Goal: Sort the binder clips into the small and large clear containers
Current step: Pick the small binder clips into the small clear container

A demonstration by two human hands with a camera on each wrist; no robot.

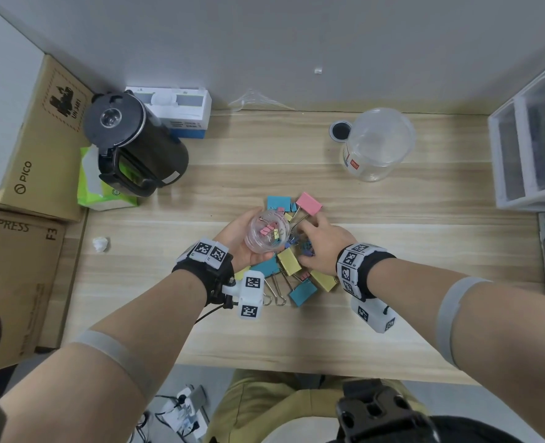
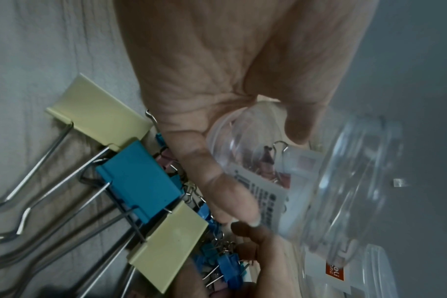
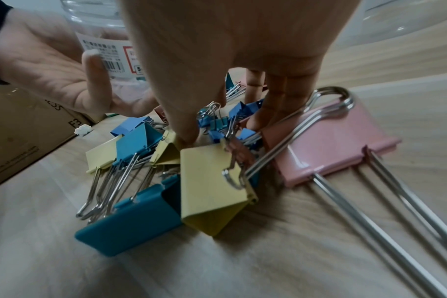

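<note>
My left hand [image 1: 248, 239] grips the small clear jar [image 1: 266, 231], lifted and tilted over the pile, thumb on one side and fingers [image 2: 217, 181] on the other. A few small pink and yellow clips lie inside the small jar [image 2: 319, 181]. My right hand [image 1: 319, 247] reaches down into the pile, where thumb and curled fingers close round a cluster of small blue clips [image 3: 217, 123]. Large clips surround it: pink [image 3: 327, 141], yellow [image 3: 212, 181], blue [image 3: 130, 219]. The large clear container [image 1: 378, 143] stands empty at the back right.
A black kettle [image 1: 130, 145], a green tissue pack [image 1: 105, 190] and cardboard boxes [image 1: 34, 139] fill the left side. White drawers [image 1: 530, 139] stand at the right. A round lid [image 1: 340, 131] lies by the large container, a paper wad [image 1: 101, 244] to the left.
</note>
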